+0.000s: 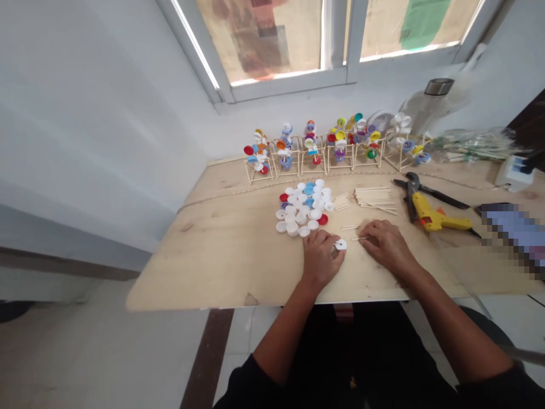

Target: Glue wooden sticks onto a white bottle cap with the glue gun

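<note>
Between the thumb and fingers of my left hand [320, 257] is a small white disc [340, 244] with a dark spot at its centre. My right hand [386, 244] pinches a thin wooden stick [357, 238] that points left toward the disc, its tip apart from it. Another short stick [349, 227] lies just beyond, near the right fingertips. Behind my left hand sits a cluster of bottle caps [301, 210], mostly white with a few red and blue ones. Small bundles of sticks [374, 199] lie past my right hand.
A yellow glue gun [438, 216] and black-handled pliers [443, 196] lie to the right, near a blurred-out phone [515, 230]. Along the wall stands a row of stick frames [313, 162] bearing coloured caps. A white power strip [515, 173] and a bottle [430, 108] are farther back.
</note>
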{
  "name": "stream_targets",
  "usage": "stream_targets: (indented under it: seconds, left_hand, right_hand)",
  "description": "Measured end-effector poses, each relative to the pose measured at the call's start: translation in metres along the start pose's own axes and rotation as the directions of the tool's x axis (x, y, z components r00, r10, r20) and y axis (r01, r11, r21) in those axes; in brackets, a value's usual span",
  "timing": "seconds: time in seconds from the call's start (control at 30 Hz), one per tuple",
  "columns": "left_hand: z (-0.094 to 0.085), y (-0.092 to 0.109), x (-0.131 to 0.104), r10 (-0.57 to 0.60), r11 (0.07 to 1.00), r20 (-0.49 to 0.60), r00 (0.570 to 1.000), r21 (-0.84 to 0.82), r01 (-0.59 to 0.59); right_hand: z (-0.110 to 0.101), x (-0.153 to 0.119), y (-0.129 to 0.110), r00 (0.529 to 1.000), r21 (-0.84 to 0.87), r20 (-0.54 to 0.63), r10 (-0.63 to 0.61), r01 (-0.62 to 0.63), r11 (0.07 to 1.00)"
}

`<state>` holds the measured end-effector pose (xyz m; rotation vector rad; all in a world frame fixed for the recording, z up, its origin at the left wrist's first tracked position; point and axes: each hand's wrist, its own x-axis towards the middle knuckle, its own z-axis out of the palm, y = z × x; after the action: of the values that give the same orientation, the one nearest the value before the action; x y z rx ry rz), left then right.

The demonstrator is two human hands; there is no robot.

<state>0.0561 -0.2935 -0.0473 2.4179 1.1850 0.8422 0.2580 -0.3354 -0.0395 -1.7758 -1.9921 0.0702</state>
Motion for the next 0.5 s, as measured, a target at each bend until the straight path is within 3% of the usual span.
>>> stream_targets:
  seconds: [0.23,0.5]
  left_hand:
    - [-0.001,0.0,0.0,-0.017,1.0,0.03,0.999,0.013,0.016]
    - [0.0,0.0,0.0,-0.016,1.0,0.027,1.0,0.016,0.015]
  right_hand:
    - [-0.001,0.0,-0.002,1.0,-0.017,0.006,0.012,-0.012,1.0]
    - [-0.001,0.002,-0.014,0.999,0.134,0.038,-0.005,0.0,0.991]
